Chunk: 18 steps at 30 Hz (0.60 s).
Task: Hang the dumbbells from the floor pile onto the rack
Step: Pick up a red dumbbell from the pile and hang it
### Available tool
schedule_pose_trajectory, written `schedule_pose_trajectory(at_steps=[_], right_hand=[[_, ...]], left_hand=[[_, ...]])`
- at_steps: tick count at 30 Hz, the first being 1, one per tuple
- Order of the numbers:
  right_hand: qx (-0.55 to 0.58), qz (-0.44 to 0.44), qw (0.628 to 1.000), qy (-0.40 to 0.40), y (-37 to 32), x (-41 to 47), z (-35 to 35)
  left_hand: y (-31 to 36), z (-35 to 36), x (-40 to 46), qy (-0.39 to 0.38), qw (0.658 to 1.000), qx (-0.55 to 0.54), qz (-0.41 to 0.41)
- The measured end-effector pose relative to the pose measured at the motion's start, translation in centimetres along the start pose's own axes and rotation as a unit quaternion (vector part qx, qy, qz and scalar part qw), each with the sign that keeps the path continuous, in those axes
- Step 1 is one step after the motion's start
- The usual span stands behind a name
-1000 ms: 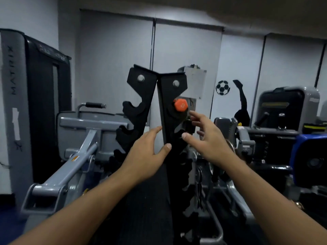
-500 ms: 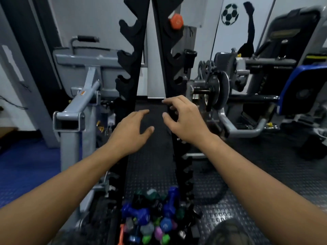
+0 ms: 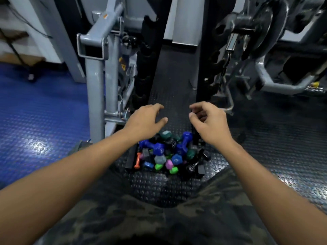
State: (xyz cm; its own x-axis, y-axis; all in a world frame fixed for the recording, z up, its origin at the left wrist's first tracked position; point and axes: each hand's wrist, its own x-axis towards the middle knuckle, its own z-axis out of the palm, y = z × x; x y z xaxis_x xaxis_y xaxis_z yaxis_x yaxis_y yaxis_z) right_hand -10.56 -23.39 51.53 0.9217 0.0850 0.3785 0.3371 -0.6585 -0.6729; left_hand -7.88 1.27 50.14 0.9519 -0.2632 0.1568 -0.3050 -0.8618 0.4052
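Observation:
A pile of small dumbbells (image 3: pixel 168 152) in blue, green, teal, pink, orange and black lies on the black studded floor between the feet of the rack. The black notched rack (image 3: pixel 150 55) rises in two uprights, the right one (image 3: pixel 205 55) beside it. My left hand (image 3: pixel 145 122) hovers above the pile's left side with fingers relaxed and holds nothing. My right hand (image 3: pixel 208 122) hovers above the pile's right side, fingers loosely curled, empty. Both hands are apart from the dumbbells.
A grey machine frame (image 3: pixel 96 71) stands close on the left of the rack. A weight-plate machine (image 3: pixel 265 38) with a curved grey bar stands on the right. Blue studded flooring (image 3: pixel 40 112) lies to the left. My camouflage-clad legs (image 3: pixel 159 218) fill the bottom.
The view has tipped down from the rack's top to the floor pile. Both hands have come down from the uprights and now hang just above the dumbbells.

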Motion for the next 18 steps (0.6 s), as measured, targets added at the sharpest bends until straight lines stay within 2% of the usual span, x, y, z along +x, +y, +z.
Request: schedule_pose_trajectory(at_steps=[7, 12, 18], right_hand=[[0.021, 0.052, 0.997, -0.062, 2.6, -1.7, 4.4], [0.027, 0.093, 0.988, -0.119, 4.8, -0.4, 8.6], [0.049, 0.189, 0.966, -0.171, 9.7, 2.0, 13.7]], left_hand=[[-2.7, 3.3, -0.7, -0.055, 0.998, 0.002, -0.023], [-6.5, 6.4, 1.0, -0.170, 0.983, -0.006, -0.062], [-11.8, 11.5, 4.0, -0.196, 0.970, -0.016, -0.144]])
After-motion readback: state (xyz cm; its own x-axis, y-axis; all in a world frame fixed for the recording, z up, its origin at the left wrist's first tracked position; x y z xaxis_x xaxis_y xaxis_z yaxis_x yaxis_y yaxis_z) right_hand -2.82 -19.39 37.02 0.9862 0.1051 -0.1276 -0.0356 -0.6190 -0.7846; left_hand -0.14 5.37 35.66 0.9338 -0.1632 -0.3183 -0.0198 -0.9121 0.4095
